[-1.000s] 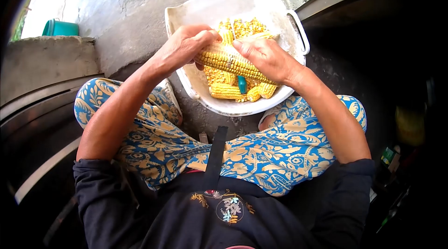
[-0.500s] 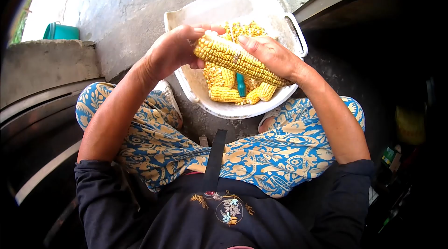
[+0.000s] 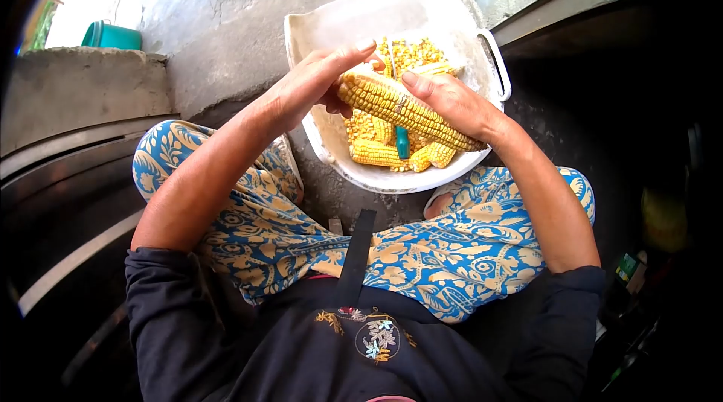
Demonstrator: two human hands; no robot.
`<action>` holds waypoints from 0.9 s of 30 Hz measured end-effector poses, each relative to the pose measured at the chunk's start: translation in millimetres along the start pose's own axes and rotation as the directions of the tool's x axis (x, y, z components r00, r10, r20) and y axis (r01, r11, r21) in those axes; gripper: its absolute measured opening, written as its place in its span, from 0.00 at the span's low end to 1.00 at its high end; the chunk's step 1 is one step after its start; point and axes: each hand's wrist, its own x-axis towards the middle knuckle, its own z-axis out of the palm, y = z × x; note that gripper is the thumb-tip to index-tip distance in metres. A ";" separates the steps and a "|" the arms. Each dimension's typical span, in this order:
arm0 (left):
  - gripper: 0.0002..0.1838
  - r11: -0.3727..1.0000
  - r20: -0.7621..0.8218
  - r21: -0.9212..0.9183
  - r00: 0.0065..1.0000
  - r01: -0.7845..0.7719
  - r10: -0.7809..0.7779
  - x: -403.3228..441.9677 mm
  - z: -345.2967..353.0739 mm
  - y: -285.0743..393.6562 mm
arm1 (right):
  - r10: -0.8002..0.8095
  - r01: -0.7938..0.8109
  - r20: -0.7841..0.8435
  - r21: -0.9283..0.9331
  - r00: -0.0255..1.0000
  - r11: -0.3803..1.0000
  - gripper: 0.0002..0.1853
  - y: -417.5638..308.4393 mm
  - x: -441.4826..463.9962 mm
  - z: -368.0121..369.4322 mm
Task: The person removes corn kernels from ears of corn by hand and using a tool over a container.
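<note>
A long yellow corn cob (image 3: 410, 112) slants over a white tub, its thick tip to the left and its other end down to the right. My right hand (image 3: 456, 105) is closed round its lower right part, thumb along the top. At the tip, my left hand (image 3: 324, 82) has its fingers curled against the cob, with the thumb raised; part of those fingers is hidden. Below in the tub lie more corn cobs (image 3: 376, 153) and loose kernels (image 3: 414, 52). A tool with a green handle (image 3: 403, 144) stands among them, its middle hidden behind the held cob.
The white tub (image 3: 331, 153) sits on the floor between my feet, a loop handle (image 3: 497, 63) at its right. A green bucket (image 3: 113, 36) rests on a concrete ledge (image 3: 83, 86) at the upper left. My patterned trouser legs (image 3: 467, 244) flank the near side.
The whole view has shifted a little, so the tub and cob appear farther right. My left thumb has lifted and the left hand has turned slightly at the cob's tip. My right hand keeps its grip.
</note>
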 end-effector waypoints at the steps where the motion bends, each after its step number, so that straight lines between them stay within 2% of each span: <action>1: 0.28 0.998 0.043 -0.008 0.997 -0.064 0.064 -2.3 -1.2 2.8 | 0.052 -0.052 -0.014 0.016 0.999 0.999 0.36 -1.5 -0.4 -0.2; 2: 0.28 0.998 0.044 -0.008 0.997 -0.064 0.064 -3.4 -3.1 4.4 | 0.052 -0.052 -0.015 0.016 0.999 0.999 0.36 1.2 1.2 -1.8; 4: 0.28 0.983 0.107 0.046 0.979 -0.179 0.174 -5.3 -5.7 8.4 | -0.078 0.078 -0.007 -0.011 0.997 0.997 0.39 2.2 5.7 -4.3; 5: 0.27 0.987 0.080 0.052 0.986 -0.151 0.146 -6.9 -5.8 13.2 | 0.032 -0.032 0.008 0.084 0.999 0.996 0.40 0.6 2.0 -4.2; 6: 0.27 0.988 0.080 0.050 0.986 -0.149 0.144 -6.5 -6.0 12.6 | 0.033 -0.034 0.009 0.086 0.999 0.996 0.40 3.3 3.9 -3.6; 8: 0.26 0.981 0.029 0.084 0.984 -0.175 0.173 -5.5 -6.5 12.5 | -0.009 0.008 0.032 0.024 0.999 1.000 0.40 10.2 8.5 -3.1; 10: 0.25 0.981 0.010 0.093 0.986 -0.168 0.168 -6.6 -4.2 12.6 | 0.034 -0.034 0.041 -0.002 0.999 0.999 0.39 -1.4 3.0 -2.3; 13: 0.23 0.983 -0.036 0.105 0.987 -0.152 0.157 -8.0 -1.5 12.4 | -0.030 0.030 -0.009 0.021 1.000 0.999 0.37 -3.3 1.6 3.8; 21: 0.24 0.978 -0.085 0.146 0.983 -0.147 0.160 -3.8 -0.2 7.2 | -0.049 0.047 -0.108 -0.022 0.993 0.999 0.36 -5.1 0.6 13.2; 25: 0.26 0.986 -0.045 0.104 0.990 -0.127 0.132 -3.0 -0.1 7.5 | -0.061 0.055 -0.104 -0.054 0.993 0.997 0.38 3.2 3.2 10.4; 27: 0.28 0.971 0.061 0.170 0.986 -0.165 0.157 -2.8 -2.8 6.6 | -0.038 0.029 -0.103 -0.089 0.994 0.996 0.39 5.3 3.8 7.1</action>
